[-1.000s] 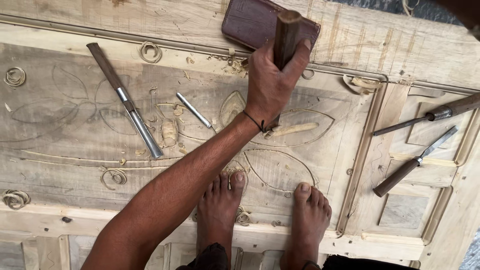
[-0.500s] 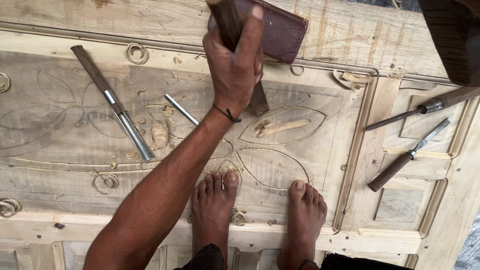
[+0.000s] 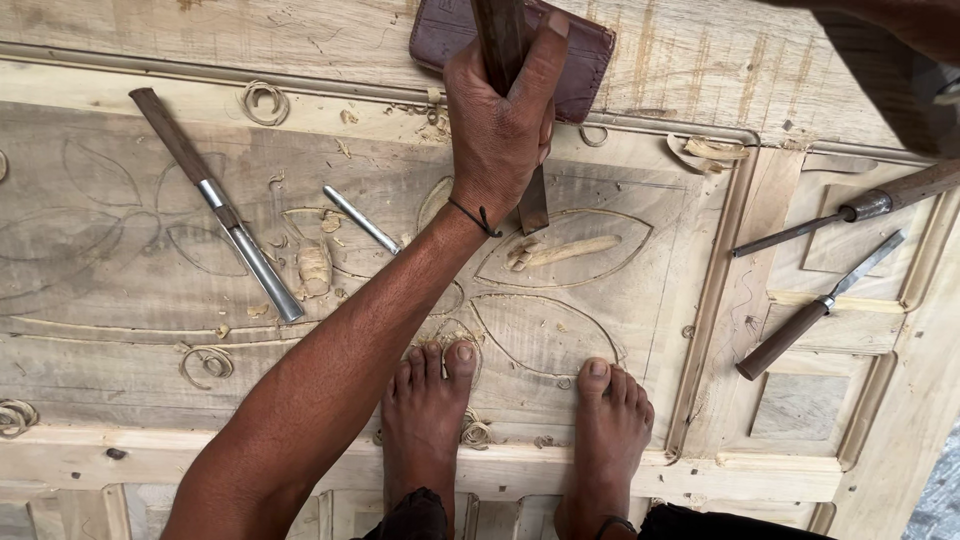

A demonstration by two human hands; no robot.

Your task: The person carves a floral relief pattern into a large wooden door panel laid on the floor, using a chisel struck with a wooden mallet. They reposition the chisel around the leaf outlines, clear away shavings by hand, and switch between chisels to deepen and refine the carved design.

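L hand (image 3: 500, 130) fist-closed, arm extended fwd | R hand out of view

A carved wooden door panel (image 3: 120, 250) is lying flat, carrying everything. A long chisel (image 3: 215, 203) and a thin metal rod (image 3: 360, 219) are lying on its left part, two more chisels (image 3: 852, 209) (image 3: 815, 307) on the right recessed panels. A brown block (image 3: 585, 60) is resting at the top edge. Curled shavings (image 3: 263, 100) are lying scattered about, and two bare feet (image 3: 425, 420) are standing on the lower rail.
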